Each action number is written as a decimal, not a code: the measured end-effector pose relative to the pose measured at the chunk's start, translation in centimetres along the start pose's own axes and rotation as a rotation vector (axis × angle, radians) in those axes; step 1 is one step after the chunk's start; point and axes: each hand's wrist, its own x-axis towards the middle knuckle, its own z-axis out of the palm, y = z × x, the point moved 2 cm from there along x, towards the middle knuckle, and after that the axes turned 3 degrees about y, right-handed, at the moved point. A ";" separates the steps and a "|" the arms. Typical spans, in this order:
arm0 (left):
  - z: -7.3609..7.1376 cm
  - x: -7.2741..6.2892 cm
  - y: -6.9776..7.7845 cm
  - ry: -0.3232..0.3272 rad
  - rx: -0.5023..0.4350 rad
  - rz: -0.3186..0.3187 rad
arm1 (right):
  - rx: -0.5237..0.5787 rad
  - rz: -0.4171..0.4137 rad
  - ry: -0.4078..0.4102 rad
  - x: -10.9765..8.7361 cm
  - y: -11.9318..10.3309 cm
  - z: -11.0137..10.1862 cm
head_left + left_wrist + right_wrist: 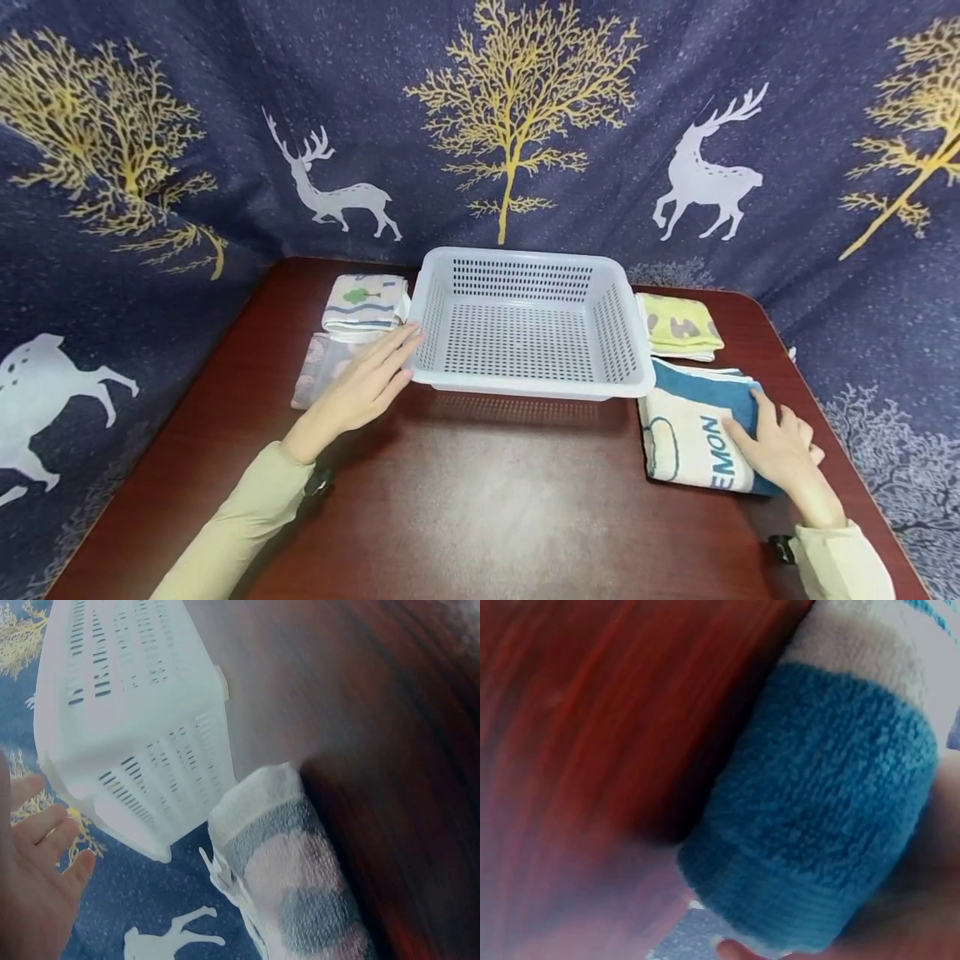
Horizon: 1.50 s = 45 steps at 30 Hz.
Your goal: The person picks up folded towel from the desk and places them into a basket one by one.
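A white perforated plastic basket stands at the back middle of the table. Beside its left rim is my left hand, fingers extended; whether they touch the rim is unclear. In the left wrist view this hand has its fingers slightly bent and holds nothing. My right hand rests at the right edge of a folded blue and white towel with lettering, thumb and index finger spread over it. The blue end of this towel fills the right wrist view, a fingertip showing below it.
A folded yellow towel lies right of the basket. To the left are a folded towel with a green tree and a grey-pink towel, partly behind my left hand. A dark patterned cloth hangs behind the reddish-brown table.
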 end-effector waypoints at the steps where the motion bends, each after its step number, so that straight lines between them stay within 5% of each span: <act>1: 0.1 0.1 0.1 -0.008 0.000 0.002 | 0.004 0.019 -0.018 0.1 0.2 -0.1; 13: 0.8 0.8 0.9 -0.026 0.031 0.062 | 0.029 0.070 -0.250 1.5 1.4 -1.1; 23: 1.1 1.1 0.6 0.046 0.069 0.150 | 0.100 0.079 -0.259 2.0 1.6 -1.5; 45: 1.9 0.7 0.9 0.066 0.046 0.158 | 0.208 -0.007 -0.293 0.6 1.3 -0.7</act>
